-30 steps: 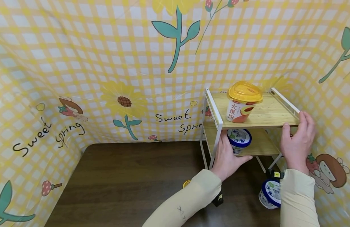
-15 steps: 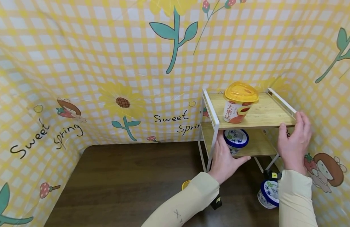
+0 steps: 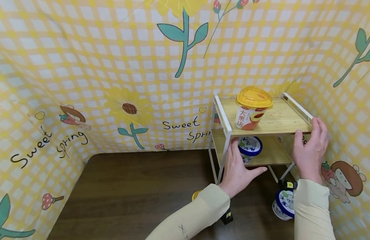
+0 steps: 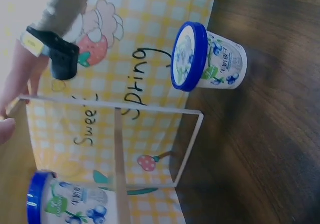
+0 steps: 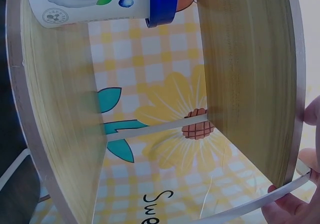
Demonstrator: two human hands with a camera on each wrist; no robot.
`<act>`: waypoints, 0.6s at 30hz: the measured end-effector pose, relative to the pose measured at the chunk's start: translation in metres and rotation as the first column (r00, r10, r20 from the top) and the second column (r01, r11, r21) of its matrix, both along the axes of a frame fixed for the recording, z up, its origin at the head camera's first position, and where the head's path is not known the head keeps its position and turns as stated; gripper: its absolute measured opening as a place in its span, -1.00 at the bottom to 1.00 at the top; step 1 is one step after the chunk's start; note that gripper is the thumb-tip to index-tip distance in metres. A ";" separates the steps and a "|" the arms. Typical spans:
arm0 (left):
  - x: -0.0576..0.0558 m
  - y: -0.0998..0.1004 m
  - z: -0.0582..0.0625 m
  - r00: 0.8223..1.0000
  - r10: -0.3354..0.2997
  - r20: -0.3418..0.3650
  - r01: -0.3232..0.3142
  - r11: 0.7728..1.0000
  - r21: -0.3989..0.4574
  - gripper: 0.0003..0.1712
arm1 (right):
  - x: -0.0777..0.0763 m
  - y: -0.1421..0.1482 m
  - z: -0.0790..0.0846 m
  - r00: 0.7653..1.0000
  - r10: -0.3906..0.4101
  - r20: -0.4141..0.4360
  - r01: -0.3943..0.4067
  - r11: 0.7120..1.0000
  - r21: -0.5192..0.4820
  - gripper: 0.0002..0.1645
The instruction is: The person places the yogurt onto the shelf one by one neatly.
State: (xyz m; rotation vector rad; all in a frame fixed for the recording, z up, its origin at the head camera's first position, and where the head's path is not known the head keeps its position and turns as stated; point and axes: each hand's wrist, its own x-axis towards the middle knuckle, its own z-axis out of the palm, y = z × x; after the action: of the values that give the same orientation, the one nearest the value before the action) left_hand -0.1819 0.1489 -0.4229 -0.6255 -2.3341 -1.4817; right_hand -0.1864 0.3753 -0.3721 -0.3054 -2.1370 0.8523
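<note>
A small two-tier shelf rack [image 3: 280, 121] with wooden boards and a white frame stands at the right. On its lower board sits a tub with a blue lid [image 3: 250, 146] and blueberry print. My left hand [image 3: 235, 171] reaches past the left front post; its straight fingers lie against the tub's left side, and the thumb points right, apart from the tub. With thumb and fingers, my right hand [image 3: 311, 151] grips the right front corner of the rack's top, around the white rail [image 5: 295, 184]. A fruit cup with a yellow lid [image 3: 253, 108] stands upright on the top board.
Another blue-lidded tub [image 3: 283, 204] stands on the dark wooden table [image 3: 137, 186], partly behind the right sleeve. A yellow rim [image 3: 195, 194] peeks out behind the left sleeve. Checked cloth [image 3: 128, 60] surrounds the table at the back and both sides.
The head view has shifted slightly. My left fingers now cover a little more of the tub's left edge, and the tub seems slightly further right on its board. My right hand keeps its grip.
</note>
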 end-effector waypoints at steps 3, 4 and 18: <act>0.005 -0.004 0.004 0.999 -0.017 -0.028 0.017 1.000 -0.025 0.38 | 0.000 0.001 -0.001 1.000 0.000 -0.014 0.000 1.000 0.003 -0.25; 0.006 -0.006 0.007 0.999 -0.020 -0.043 0.018 0.999 -0.044 0.36 | -0.001 0.001 0.000 1.000 0.000 -0.014 0.000 1.000 0.001 -0.25; 0.011 -0.034 0.024 0.957 -0.166 -0.238 0.147 0.985 -0.092 0.13 | 0.001 -0.001 0.002 1.000 0.003 -0.006 -0.004 1.000 -0.008 -0.25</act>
State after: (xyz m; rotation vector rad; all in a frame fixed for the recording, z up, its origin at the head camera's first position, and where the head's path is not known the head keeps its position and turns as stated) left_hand -0.1712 0.1146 -0.3985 -0.9754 -2.1976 -1.3002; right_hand -0.1857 0.3742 -0.3703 -0.3030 -2.1292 0.8634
